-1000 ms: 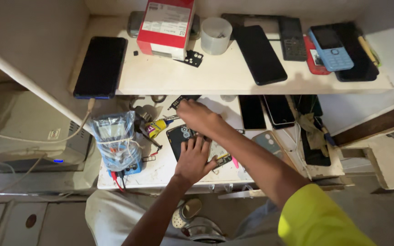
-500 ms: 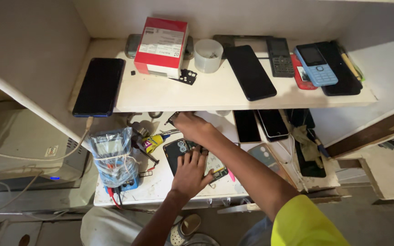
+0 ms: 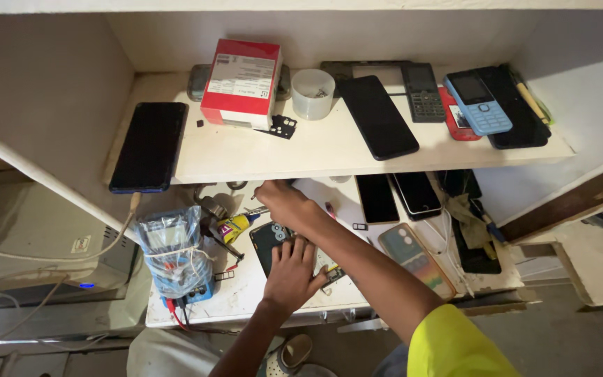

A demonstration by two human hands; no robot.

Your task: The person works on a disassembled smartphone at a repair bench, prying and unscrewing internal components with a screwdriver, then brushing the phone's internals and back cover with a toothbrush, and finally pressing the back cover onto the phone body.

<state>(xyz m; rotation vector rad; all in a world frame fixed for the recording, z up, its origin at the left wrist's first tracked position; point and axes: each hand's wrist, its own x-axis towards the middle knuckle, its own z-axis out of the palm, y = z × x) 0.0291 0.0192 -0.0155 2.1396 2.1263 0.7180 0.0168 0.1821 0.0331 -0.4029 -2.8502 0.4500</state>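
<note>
**Two hands at an opened phone under a crowded shelf**

A white shelf (image 3: pixel 315 150) spanned the upper view, above a lower white worktop (image 3: pixel 246 297). On the shelf lay a black phone (image 3: pixel 149 145) at the left, a red-and-white box (image 3: pixel 241 82), a second black phone (image 3: pixel 377 116) lying at a slant, a grey keypad handset (image 3: pixel 423 91), a blue keypad phone (image 3: pixel 478 102) and a small white cup (image 3: pixel 313 93).

On the worktop, a blue meter wrapped in clear plastic (image 3: pixel 171 260) stood at the left with red and black leads at its foot. Two dark phones (image 3: pixel 398 196) lay side by side further back, and a phone in a patterned case (image 3: pixel 417 260) lay at the right, just beside the person's right forearm.

The opened phone (image 3: pixel 268 241), dark, with its camera ring showing, lay at mid-worktop. The left hand (image 3: pixel 292 276) pressed flat on it, fingers spread and gripping nothing. The right hand (image 3: pixel 284 204) reached in under the shelf edge just behind the phone, fingers curled close together; something thin seemed pinched at the tips, but I could not tell what, or whether they truly held it. A small yellow tube (image 3: pixel 237 226) lay just left of that hand, near metal tools.
</note>
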